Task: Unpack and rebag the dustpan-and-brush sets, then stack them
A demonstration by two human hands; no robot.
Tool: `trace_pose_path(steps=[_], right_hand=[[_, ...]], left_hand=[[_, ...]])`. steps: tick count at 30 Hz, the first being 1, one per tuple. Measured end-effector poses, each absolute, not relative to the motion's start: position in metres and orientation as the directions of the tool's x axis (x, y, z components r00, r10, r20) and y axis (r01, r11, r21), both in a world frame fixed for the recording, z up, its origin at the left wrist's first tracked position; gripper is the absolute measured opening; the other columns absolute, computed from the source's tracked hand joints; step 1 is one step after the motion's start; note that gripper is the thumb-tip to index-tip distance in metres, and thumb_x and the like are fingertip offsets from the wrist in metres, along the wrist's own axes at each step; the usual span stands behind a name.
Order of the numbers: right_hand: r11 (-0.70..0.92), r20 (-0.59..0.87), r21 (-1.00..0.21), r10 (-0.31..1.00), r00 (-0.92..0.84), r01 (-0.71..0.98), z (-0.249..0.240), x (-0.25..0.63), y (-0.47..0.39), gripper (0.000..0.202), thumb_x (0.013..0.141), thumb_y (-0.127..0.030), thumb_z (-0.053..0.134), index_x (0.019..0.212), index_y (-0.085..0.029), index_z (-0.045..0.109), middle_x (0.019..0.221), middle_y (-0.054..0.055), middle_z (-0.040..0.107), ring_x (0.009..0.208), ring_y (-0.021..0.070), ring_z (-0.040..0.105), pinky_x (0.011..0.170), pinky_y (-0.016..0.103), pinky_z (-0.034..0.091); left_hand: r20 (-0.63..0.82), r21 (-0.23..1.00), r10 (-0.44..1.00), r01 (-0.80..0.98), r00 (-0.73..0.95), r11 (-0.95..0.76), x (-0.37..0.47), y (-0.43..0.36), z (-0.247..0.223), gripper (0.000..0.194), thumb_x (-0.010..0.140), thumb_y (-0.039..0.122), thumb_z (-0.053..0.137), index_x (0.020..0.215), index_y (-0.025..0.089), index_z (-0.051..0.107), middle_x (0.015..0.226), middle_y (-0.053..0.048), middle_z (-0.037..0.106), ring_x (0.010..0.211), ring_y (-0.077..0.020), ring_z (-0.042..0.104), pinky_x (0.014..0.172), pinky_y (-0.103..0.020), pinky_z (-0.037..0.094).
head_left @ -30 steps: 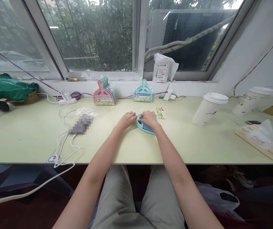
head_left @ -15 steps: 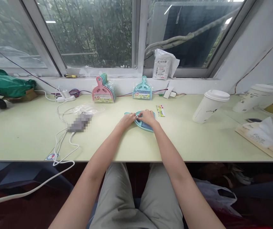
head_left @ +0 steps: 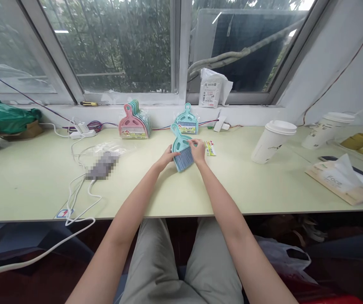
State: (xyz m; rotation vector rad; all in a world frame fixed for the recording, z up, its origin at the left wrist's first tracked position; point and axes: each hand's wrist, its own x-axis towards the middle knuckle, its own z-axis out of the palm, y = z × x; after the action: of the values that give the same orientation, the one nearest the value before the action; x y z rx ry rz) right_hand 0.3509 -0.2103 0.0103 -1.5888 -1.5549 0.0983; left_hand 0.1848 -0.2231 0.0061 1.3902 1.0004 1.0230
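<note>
Far left on the counter [head_left: 263,190]: green bag [head_left: 5,118], then a white power strip [head_left: 80,134] near the back wall with a white cable [head_left: 73,198] running off the front edge. Next a blurred item [head_left: 100,165] partly under clear plastic wrap [head_left: 111,147]. At the back, a stack of packaged dustpan sets [head_left: 133,124], pink one in front, leaning against the wall under the window. Centre: left hand [head_left: 165,157] curled, fingertips pinching the left edge of the teal brush [head_left: 181,150]; brush is lifted off the counter, tilted, handle up toward the window, grey-blue bristles down toward the person. Right hand [head_left: 197,151] pinches the brush's right side at the top of the bristles, thumb and forefinger closed on it. Both hands are on the same brush, just above the counter's middle. Right behind it, a single packaged teal dustpan set [head_left: 186,122] stands at the wall. Just beside the right hand, a small printed label card [head_left: 210,148] lies flat. On the sill above, a white packet [head_left: 211,88] leans on the window frame. Further right: a lidded paper cup [head_left: 273,141], a second lidded cup [head_left: 325,128] well apart from it, then a tissue pack [head_left: 342,181] near the counter's right end.
</note>
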Motion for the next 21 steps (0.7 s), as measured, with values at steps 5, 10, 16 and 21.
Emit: trace_pose_path(steps=[5,10,16,21], right_hand=[[-0.141,0.395,-0.565,0.819,0.417,0.813,-0.011,0.398,-0.201,0.047,0.086,-0.021,0.036,0.131,-0.013,0.048,0.140,0.020,0.044,0.132,0.0297,0.033,0.101,0.052,0.030],[0.010,0.224,-0.385,0.971,0.083,0.923,-0.024,0.404,-0.202,0.048,0.082,-0.005,0.033,0.119,-0.024,0.059,0.127,0.011,0.058,0.122,0.0240,0.045,0.106,0.062,0.014],[0.165,0.437,-0.253,0.899,-0.040,0.953,-0.014,0.377,-0.211,0.033,0.083,-0.009,0.042,0.099,-0.021,0.067,0.108,0.010,0.066,0.109,0.0217,0.052,0.101,0.043,0.022],[0.169,0.284,-0.317,0.956,-0.076,0.933,-0.016,0.353,-0.214,0.029,0.089,-0.032,0.045,0.104,-0.018,0.066,0.114,0.012,0.065,0.107,0.0238,0.055,0.096,0.042,0.029]], left_hand=[[0.012,0.995,0.998,-0.095,0.067,-0.006,0.155,-0.209,0.005,0.048,0.069,0.030,0.064,0.114,0.025,0.051,0.110,-0.003,0.061,0.094,-0.0180,0.061,0.069,-0.026,0.051],[-0.039,0.992,0.991,-0.127,-0.126,0.023,0.132,-0.197,-0.002,0.040,0.074,0.034,0.060,0.113,0.026,0.051,0.107,-0.004,0.063,0.089,-0.0169,0.063,0.064,-0.024,0.052],[-0.064,0.990,0.965,-0.140,-0.253,0.029,0.119,-0.188,-0.009,0.041,0.075,0.034,0.060,0.114,0.028,0.050,0.107,-0.003,0.063,0.092,-0.0166,0.063,0.064,-0.024,0.052],[-0.080,0.988,0.957,-0.149,-0.279,0.040,0.119,-0.187,-0.009,0.042,0.076,0.034,0.061,0.116,0.028,0.049,0.107,-0.004,0.062,0.091,-0.0174,0.063,0.064,-0.025,0.051]])
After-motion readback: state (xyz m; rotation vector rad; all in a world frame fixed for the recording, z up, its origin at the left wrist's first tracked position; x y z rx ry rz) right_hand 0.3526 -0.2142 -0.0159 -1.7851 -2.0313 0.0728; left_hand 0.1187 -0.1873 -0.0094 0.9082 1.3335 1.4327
